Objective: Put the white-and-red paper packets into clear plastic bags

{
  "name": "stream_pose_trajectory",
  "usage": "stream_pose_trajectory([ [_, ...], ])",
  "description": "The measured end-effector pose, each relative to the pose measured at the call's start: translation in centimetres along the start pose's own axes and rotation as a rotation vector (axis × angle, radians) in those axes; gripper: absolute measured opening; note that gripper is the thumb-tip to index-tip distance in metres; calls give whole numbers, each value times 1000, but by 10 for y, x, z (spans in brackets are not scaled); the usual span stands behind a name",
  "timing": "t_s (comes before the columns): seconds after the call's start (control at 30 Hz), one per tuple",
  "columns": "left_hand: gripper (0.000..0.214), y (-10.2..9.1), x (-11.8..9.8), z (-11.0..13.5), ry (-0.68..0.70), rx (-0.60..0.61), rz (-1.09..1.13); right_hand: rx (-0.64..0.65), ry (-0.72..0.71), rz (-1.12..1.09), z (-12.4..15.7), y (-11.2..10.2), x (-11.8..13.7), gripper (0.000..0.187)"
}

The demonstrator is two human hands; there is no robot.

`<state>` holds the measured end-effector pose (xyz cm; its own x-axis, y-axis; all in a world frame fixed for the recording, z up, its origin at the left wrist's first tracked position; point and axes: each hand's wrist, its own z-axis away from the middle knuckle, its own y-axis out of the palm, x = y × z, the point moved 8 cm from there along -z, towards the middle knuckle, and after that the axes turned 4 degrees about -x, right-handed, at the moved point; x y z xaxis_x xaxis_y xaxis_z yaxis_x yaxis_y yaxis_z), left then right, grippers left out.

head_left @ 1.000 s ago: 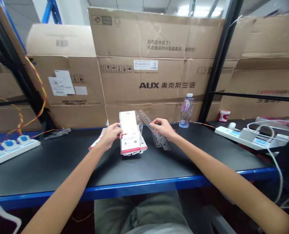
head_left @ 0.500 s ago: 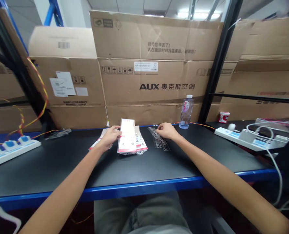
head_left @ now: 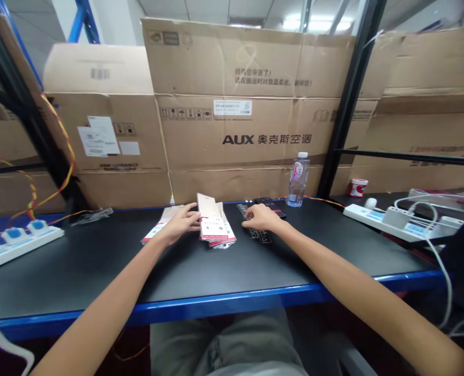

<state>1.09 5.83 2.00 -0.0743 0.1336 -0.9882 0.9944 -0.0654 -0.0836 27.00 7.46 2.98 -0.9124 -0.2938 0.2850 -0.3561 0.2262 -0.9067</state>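
Observation:
My left hand [head_left: 181,224] has its fingers closed at the left edge of a white and red flat packet [head_left: 213,225] with a large "4" printed on it. Beneath and beside that packet lie more flat packets [head_left: 228,235] in clear wrap, and another packet [head_left: 157,228] is partly covered by my left hand. My right hand [head_left: 263,217] is curled over clear plastic strips [head_left: 263,237] with white outlines, its fingertips bent together; what they hold, if anything, is hidden. Just behind it sits a flat black item [head_left: 275,208], partly covered.
A water bottle [head_left: 297,180] stands at the back right of the black table [head_left: 224,277]. Power strips lie left [head_left: 20,244] and right [head_left: 384,222], with cables. Crumpled clear plastic [head_left: 93,215] rests at back left. Cardboard [head_left: 192,149] walls the rear.
The top packet at my left hand has shifted right and now shows a printed "4". My right hand has moved slightly left and nearer, and the black item behind it now shows.

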Motion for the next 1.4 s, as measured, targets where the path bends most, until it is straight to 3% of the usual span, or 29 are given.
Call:
stream_pose_trajectory([
  [0.17, 60, 1, -2, -6, 206, 19, -268, 9, 3, -12, 0, 4, 1, 19],
  [0.27, 60, -3, -6, -9, 254, 0, -340, 14, -1, -16, 0, 6, 3, 17],
  [0.37, 45, -17, -16, -10, 279, -67, -458, 17, 1, -10, 0, 5, 3, 15],
  [0.47, 30, -45, -26, -12, 288, -176, -668, 11, 7, 10, 0, 4, 2, 16],
  [0.57, 40, -85, -20, -18, 149, -329, -975, 3, 9, 28, -1, 4, -1, 19],
  [0.7, 64, -115, 3, -24, -101, -303, -1245, 5, 19, 40, -2, 6, -3, 20],
  [0.83, 69, -119, -1, -22, -92, -351, -1285, -12, 23, 32, 0, 5, -1, 20],
  [1.03, 52, -117, -21, -10, -39, -457, -1195, -16, 11, -2, -1, -1, 3, 18],
  [1.13, 47, -108, -29, -7, 26, -433, -1153, -95, -71, -99, 6, -26, 18, 18],
  [1.23, 44, -101, -37, -4, 107, -441, -1068, -171, -280, -390, 36, -66, 51, 21],
  [1.3, 40, -99, -41, -1, 144, -469, -1011, -8, -398, -643, 70, -80, 69, 25],
  [1.4, 39, -98, -39, -1, 130, -479, -968, 452, -590, -824, 143, -79, 81, 26],
])
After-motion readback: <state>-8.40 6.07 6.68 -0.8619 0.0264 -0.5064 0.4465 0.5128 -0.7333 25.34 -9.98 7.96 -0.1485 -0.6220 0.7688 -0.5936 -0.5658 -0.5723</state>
